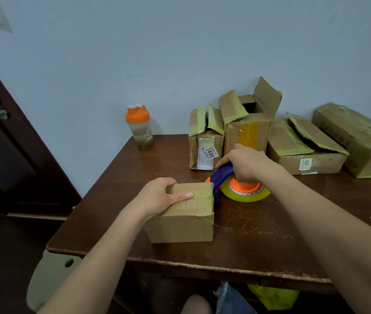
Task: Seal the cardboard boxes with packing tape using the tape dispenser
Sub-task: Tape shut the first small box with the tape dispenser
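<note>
Progress looks early-to-mid, by my read: one small box (181,211) sits at the front of the table (259,241), flaps down, yellowish tape showing along its right top edge and front-right corner; whether the top seam is fully taped I can't tell from here. Left hand (159,198) rests on the box top, thumb laid flat across it, fingers curled over the far-left edge, bracing it; right hand (245,163) is clamped round the blue handle of the tape dispenser (232,180), which is tipped on its side on the table just right of the box, its blue nose touching or nearly touching the box's right wall; tape roll (245,193) w/ orange hub faces up. Hands are well apart, one per item.

Left to do, I'd judge: most of it; four more boxes wait at the back by the wall: a narrow box (205,141) w/ split top, a tall box (248,128) w/ flaps standing open, a flat box (304,150) w/ loose flaps, and a long box (359,141) far right, torn on top; all carry old yellowed tape.

Writing: white label on the narrow box reads "3408", other print too small; green sticker on the flat box shows "160"; shaker bottle (139,126) w/ orange lid, back left, has pale print, unreadable.
</note>
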A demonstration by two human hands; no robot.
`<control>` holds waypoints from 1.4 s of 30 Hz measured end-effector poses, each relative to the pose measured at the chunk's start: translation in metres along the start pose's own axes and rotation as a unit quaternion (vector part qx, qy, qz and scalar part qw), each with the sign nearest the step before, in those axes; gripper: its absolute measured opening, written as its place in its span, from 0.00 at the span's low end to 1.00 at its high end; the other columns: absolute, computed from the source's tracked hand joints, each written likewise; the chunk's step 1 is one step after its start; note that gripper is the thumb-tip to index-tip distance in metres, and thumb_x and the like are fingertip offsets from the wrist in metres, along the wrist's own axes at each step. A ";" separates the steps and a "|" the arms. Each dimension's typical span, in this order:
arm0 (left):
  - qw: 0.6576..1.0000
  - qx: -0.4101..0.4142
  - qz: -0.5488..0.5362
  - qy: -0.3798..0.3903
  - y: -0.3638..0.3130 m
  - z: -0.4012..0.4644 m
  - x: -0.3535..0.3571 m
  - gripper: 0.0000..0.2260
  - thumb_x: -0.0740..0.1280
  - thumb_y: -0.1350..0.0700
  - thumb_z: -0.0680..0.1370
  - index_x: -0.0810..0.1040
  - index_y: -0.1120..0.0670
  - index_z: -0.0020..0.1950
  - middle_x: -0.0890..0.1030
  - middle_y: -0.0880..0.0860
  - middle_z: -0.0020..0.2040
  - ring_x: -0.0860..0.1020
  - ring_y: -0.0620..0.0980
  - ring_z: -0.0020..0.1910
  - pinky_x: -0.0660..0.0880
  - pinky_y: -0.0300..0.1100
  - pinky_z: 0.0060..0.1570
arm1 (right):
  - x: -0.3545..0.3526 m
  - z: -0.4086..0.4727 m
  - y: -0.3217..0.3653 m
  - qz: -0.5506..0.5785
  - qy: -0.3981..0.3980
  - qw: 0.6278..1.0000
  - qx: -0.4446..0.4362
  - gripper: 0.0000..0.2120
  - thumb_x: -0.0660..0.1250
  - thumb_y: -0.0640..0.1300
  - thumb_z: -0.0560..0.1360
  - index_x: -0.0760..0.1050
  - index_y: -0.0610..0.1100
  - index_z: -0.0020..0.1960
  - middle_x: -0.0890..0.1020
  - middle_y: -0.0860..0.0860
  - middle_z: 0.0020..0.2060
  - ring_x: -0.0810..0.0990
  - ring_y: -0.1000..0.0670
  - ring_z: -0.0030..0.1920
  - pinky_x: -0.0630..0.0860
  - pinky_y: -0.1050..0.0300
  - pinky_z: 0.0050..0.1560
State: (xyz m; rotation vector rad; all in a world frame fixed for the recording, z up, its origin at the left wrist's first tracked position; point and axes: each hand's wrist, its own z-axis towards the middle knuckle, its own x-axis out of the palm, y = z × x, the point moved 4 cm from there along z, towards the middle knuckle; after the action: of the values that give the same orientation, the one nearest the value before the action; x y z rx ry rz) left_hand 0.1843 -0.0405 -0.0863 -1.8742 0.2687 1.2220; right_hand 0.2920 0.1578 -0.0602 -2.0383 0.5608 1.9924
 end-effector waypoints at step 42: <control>0.871 -0.024 -0.475 -0.124 -0.026 -0.020 -0.029 0.13 0.56 0.54 0.85 0.76 0.61 0.59 0.81 0.59 0.55 0.81 0.54 0.54 0.78 0.45 0.57 | -0.128 -0.028 0.057 0.046 -0.102 0.988 -0.110 0.29 0.63 0.32 0.68 0.79 0.58 0.60 0.80 0.54 0.50 0.74 0.49 0.45 0.70 0.57 0.42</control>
State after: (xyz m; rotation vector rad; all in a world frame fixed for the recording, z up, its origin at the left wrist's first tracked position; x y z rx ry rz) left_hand 0.1983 -0.0474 -0.0453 -1.5179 -0.7596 0.7370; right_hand 0.2928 0.1079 0.0744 -1.9216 0.4149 2.3778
